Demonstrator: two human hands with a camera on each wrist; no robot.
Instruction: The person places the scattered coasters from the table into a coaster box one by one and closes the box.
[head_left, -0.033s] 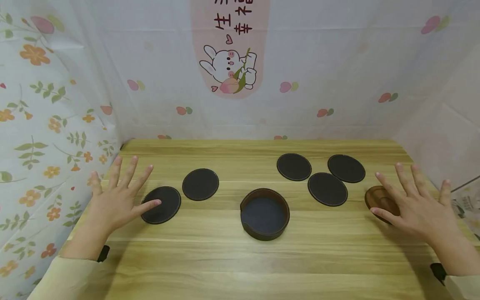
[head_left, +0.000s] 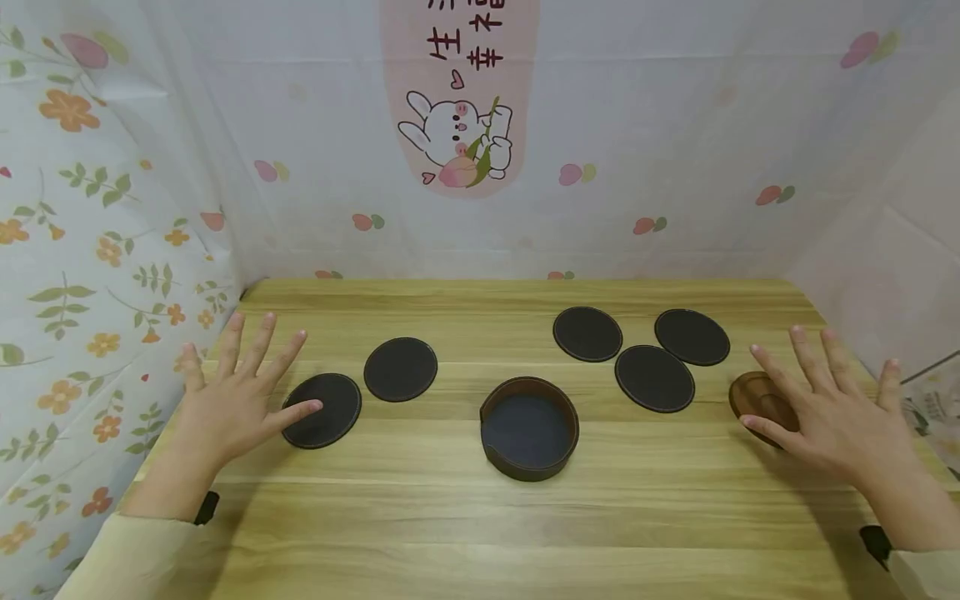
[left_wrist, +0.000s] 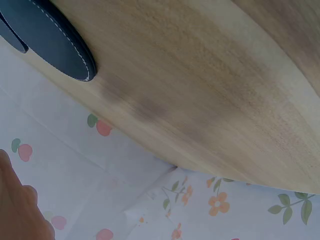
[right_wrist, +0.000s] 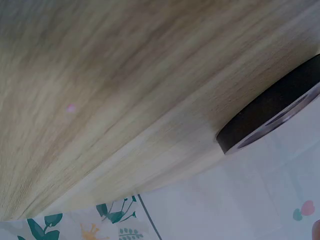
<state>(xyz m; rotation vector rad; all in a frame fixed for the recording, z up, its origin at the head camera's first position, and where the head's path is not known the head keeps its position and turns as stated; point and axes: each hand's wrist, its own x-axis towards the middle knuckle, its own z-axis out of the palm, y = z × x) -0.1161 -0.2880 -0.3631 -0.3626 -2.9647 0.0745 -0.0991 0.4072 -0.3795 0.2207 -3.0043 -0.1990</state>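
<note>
My left hand [head_left: 232,404] is spread flat with straight fingers above the table's left side; its thumb overlaps a round black coaster [head_left: 330,421] in the head view, and I cannot tell whether they touch. A second black coaster [head_left: 401,369] lies just right of that one. On the right, my right hand [head_left: 847,421] is also spread, partly covering a round brown wooden piece [head_left: 753,396]. Between the hands stands a round brown holder [head_left: 529,473] with a dark inside and a notch in its left wall. Neither hand grips anything.
Three more black coasters lie right of the holder: one at the back [head_left: 588,334], one nearer [head_left: 655,379], one farther right [head_left: 692,337]. They rest on a wood-grain table [head_left: 480,542]. A patterned cloth [head_left: 300,125] hangs behind the table and along its left side.
</note>
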